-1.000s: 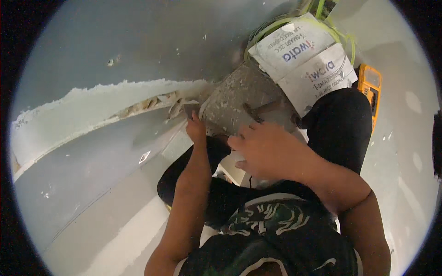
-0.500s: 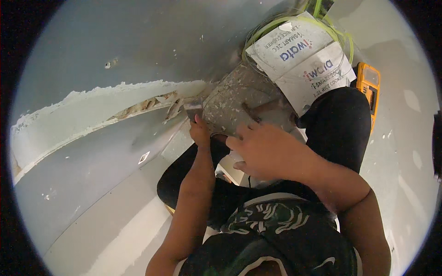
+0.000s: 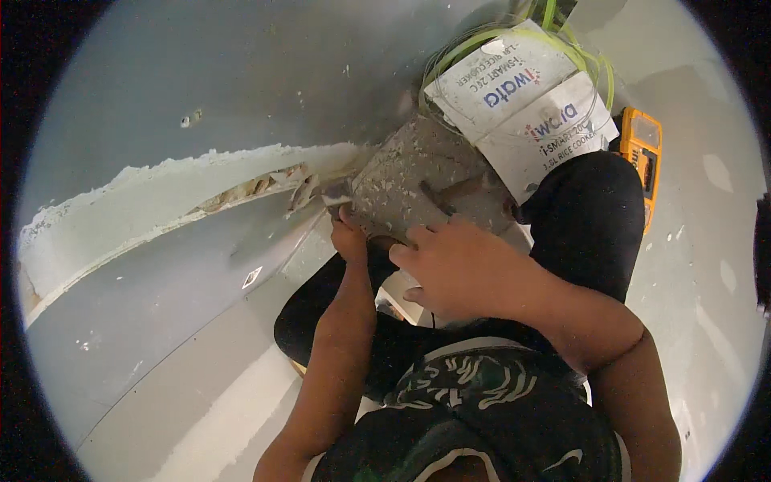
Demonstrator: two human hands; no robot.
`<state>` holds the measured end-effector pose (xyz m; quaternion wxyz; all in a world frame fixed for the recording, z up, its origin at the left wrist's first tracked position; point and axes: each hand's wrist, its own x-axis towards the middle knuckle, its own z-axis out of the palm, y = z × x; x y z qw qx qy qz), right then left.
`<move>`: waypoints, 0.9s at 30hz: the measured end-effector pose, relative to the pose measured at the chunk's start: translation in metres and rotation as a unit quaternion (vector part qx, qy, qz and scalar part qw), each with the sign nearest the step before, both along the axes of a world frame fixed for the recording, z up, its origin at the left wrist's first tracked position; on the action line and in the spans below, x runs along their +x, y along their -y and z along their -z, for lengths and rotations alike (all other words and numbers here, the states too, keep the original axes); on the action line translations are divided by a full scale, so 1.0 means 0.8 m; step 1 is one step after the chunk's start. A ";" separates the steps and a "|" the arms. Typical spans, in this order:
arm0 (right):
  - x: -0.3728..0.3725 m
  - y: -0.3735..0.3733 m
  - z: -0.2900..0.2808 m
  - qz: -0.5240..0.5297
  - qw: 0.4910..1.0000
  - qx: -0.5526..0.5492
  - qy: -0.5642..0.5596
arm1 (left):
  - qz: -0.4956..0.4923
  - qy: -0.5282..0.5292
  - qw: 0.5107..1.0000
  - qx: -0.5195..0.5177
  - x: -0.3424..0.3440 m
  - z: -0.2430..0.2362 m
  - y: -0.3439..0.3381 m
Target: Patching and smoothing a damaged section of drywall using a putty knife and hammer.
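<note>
My left hand grips a putty knife, its wide blade pointing away from me. The blade is at the end of a pale, rough-edged strip along the grey wall, beside torn, peeling scraps. My right hand hovers over my lap with its fingers apart and slightly bent; nothing shows in it. Beyond it lies a debris-strewn grey surface with a dark brown, stick-like thing on it that I cannot make out clearly.
Printed white cardboard lies at the far right, with a yellow-green cable coil around it. An orange case is beyond my right knee. The grey wall rises along the left; a small white-edged hole sits low on it.
The putty knife's blade has tilted and shifted slightly toward me, still in my left hand. My right hand has moved slightly left. The cardboard and orange case have not moved.
</note>
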<state>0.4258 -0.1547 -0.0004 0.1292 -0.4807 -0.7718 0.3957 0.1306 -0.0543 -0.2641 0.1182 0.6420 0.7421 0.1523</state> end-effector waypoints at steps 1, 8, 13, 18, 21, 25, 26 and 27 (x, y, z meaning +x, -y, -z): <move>0.002 0.005 0.000 0.001 1.000 -0.005 0.002 | -0.025 -0.014 0.999 -0.032 0.001 0.001 0.009; -0.006 0.005 0.008 0.024 0.999 0.013 -0.033 | 0.049 -0.081 0.995 -0.013 0.057 -0.031 -0.104; -0.002 -0.001 0.007 0.034 0.999 0.018 -0.025 | 0.039 -0.036 0.998 -0.026 0.020 0.015 -0.063; -0.004 0.005 0.003 0.014 0.999 0.024 -0.031 | 0.014 -0.104 0.992 -0.067 -0.029 0.020 -0.012; -0.007 0.005 0.007 0.020 0.999 -0.006 -0.034 | 0.082 -0.113 0.990 0.009 0.025 0.002 -0.084; -0.006 -0.004 0.013 0.013 1.000 -0.002 0.006 | 0.070 -0.182 0.978 -0.079 0.090 -0.038 -0.105; -0.010 -0.009 0.013 0.011 1.000 -0.024 0.005 | 0.066 -0.184 0.978 -0.077 0.089 -0.037 -0.096; -0.012 -0.013 0.012 0.011 0.999 -0.045 0.008 | 0.097 -0.155 0.977 -0.114 0.090 -0.031 -0.083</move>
